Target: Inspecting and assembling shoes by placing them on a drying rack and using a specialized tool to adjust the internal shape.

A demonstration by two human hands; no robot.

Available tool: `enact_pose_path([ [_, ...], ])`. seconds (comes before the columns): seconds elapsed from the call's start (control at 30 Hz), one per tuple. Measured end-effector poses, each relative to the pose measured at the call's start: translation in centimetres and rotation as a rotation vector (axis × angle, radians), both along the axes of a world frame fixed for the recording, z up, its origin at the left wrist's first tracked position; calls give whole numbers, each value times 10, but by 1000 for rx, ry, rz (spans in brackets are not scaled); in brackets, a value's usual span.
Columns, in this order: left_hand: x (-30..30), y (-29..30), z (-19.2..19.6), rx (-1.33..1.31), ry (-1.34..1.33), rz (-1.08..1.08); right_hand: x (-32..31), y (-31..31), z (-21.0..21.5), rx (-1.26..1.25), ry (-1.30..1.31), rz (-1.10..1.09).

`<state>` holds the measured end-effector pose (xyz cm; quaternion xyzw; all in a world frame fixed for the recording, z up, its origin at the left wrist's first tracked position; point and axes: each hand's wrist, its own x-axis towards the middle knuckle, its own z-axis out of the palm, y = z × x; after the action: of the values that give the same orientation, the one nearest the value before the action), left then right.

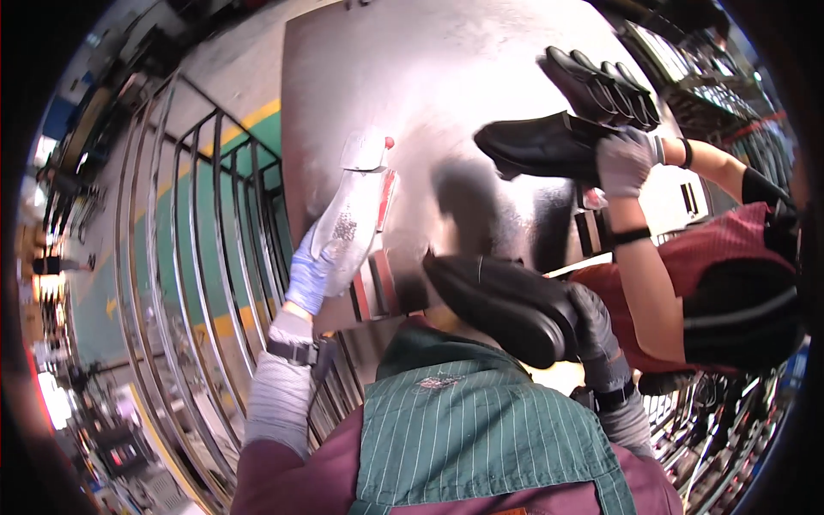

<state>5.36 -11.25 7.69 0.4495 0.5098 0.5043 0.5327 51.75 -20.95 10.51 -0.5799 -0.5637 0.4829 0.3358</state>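
Polished sheet-metal table (446, 77) fills the upper centre of the frame; a curved rack of metal bars (197, 240) runs down the left side, with a green and yellow marked floor (257, 129) behind it.

Left hand (311, 273), in a pale blue glove, sits at centre left. Its fingers are closed around a clear plastic bottle (350, 225) with a dark label patch, gripped low on the body; the bottle points up toward the table edge, where a red-tipped part (389, 142) shows.

Right hand (592, 330), in a dark glove, sits at centre right. It is closed on the heel end of a black shoe (502, 305), which lies across the middle of the frame above the green striped apron (481, 429), toe toward the left.

A co-worker's hand (625, 160), in a light glove at upper right, holds a second black shoe (536, 144) over the table; a row of black shoes (605, 81) stands behind it.

Likely faults from this position:
- Bottle held well off the shoe: any squeeze could send liquid onto the table or apron instead of the leather.
- Shoe held at one end only: the toe may sag or twist out of the glove.
- Two shoes in the air near each other: a swing could knock them together and scuff the finish.
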Motion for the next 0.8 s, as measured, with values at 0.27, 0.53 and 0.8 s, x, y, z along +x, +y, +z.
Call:
enact_pose_path([
  [0.27,76,226,0,-95,209,-367,-36,-39,68,-259,525,-792],
  [0.53,247,407,-9,206,522,-588,-68,-148,50,-33,484,-1328],
  [0.8,428,352,-75,977,1240,-68,-143,-137,104,-127,320,-1522],
])
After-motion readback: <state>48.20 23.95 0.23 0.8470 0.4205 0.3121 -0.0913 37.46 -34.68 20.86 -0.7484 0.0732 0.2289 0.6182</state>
